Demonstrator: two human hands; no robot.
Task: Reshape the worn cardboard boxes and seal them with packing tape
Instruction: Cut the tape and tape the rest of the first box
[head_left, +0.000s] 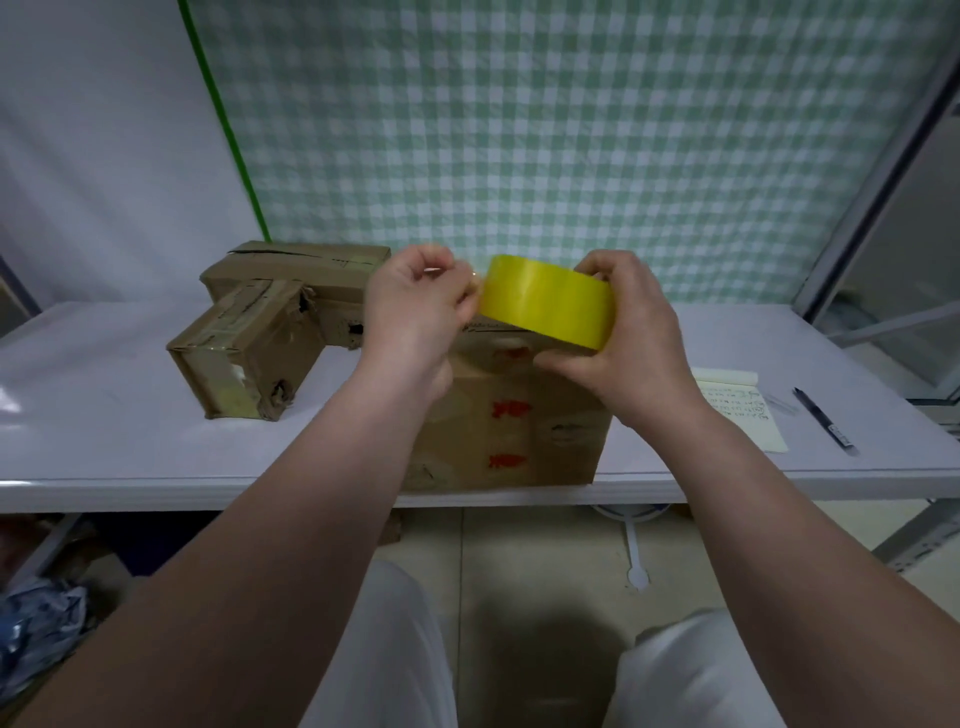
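White tabletop (130, 447) carries three worn, closed brown cardboard boxes (511, 415); above them, right hand (631, 343) grips yellow packing-tape roll (548, 301), left hand (415, 306) pinching its edge.

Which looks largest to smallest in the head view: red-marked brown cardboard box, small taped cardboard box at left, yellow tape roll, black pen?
1. red-marked brown cardboard box
2. small taped cardboard box
3. yellow tape roll (held nearer the camera, so its rank is unsure)
4. black pen
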